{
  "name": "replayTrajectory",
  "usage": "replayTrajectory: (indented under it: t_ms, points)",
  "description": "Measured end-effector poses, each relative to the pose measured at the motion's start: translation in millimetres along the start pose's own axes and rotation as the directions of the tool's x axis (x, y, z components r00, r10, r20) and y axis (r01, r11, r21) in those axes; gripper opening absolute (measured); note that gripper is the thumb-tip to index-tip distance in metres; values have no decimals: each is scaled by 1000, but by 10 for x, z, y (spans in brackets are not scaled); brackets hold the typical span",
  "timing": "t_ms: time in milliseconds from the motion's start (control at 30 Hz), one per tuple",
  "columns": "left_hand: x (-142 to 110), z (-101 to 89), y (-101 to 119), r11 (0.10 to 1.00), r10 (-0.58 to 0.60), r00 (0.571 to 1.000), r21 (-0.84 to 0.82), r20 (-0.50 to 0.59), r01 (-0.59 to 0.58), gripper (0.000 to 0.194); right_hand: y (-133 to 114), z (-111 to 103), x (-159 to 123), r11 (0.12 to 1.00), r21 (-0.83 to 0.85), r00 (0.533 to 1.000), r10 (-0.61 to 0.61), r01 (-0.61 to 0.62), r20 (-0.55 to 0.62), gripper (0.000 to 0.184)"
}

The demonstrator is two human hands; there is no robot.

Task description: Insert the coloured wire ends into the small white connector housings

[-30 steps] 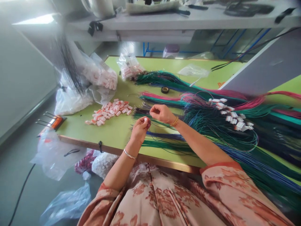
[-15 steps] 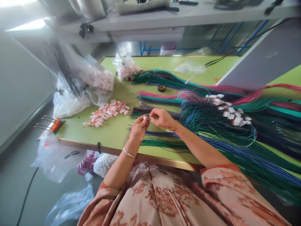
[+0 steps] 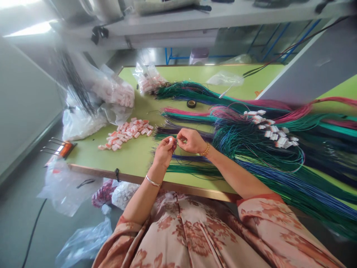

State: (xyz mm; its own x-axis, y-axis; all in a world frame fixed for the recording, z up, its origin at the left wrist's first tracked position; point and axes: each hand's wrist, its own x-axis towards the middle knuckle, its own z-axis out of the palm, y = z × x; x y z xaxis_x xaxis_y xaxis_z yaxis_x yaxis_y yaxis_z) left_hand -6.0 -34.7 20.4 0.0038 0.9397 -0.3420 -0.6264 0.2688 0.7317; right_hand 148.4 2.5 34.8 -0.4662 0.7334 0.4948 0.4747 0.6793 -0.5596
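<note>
My left hand [image 3: 164, 152] is closed in a pinch on a small white connector [image 3: 170, 139] above the green table [image 3: 134, 156]. Just to its right, my right hand [image 3: 192, 140] pinches a thin wire whose end meets the connector. Under both hands lie bundles of green, blue and purple wires [image 3: 195, 163]. A loose pile of white and orange connectors [image 3: 126, 133] sits on the table to the left of my hands.
Bags of connectors [image 3: 117, 95] stand at the table's far left. A tape roll [image 3: 191, 104] lies beyond the hands. Wires fitted with white connectors [image 3: 272, 130] spread to the right. Plastic bags [image 3: 67, 186] lie on the floor, and a shelf [image 3: 195, 22] hangs overhead.
My right hand has come down and closer to the left hand, bringing the wire end to the connector. The left hand has stayed in place.
</note>
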Motion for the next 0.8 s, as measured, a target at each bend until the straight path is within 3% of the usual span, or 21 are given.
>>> replayTrajectory:
  t_ms: [200, 433, 800]
  points:
    - [-9, 19, 4, 1000, 1, 1000, -6, -16, -1, 24, 11, 45, -8, 992, -109, 998, -59, 60, 11, 5]
    - [12, 49, -63, 999, 26, 998, 27, -59, -25, 24, 50, 121, -28, 992, -106, 998, -69, 69, 2, 5]
    - [27, 91, -11, 996, 64, 995, 68, -81, -58, 28, 31, 131, -31, 996, -15, 996, 85, -85, -28, 7]
